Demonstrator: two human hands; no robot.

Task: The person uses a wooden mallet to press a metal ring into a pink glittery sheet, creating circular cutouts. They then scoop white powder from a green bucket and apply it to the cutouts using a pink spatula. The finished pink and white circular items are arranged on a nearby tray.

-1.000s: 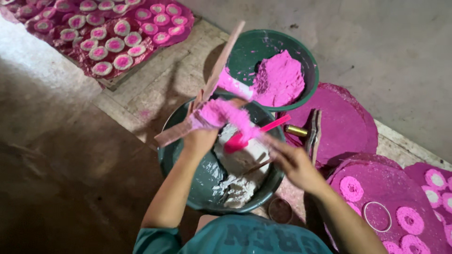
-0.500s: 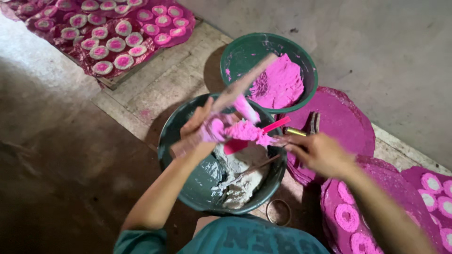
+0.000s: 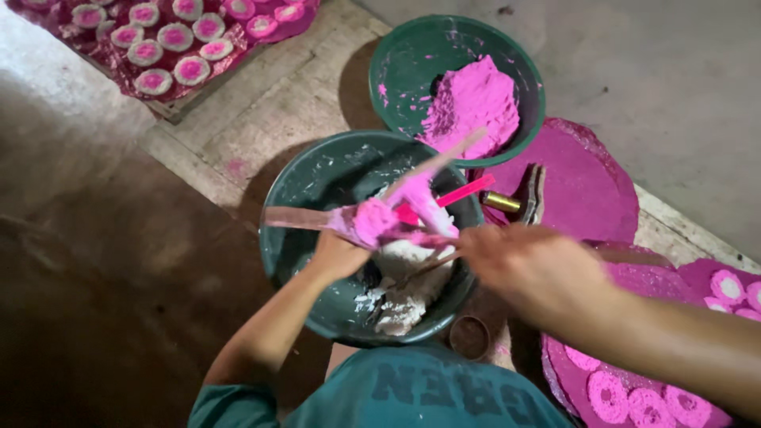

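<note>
Near green basin holds white paste; far green basin holds pink powder. Left hand grips a wooden mould w/ pink paste over the near basin. Right hand blurred, fingers can't tell. Concrete floor, pink-centred discs on tray nearby.

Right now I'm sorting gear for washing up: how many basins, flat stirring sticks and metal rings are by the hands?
Green basins: 2, one with pink powder, one with white paste
Flat stirring sticks: 2, one held in the left hand, one crossing it
Metal rings: 1
Total: 5
</note>
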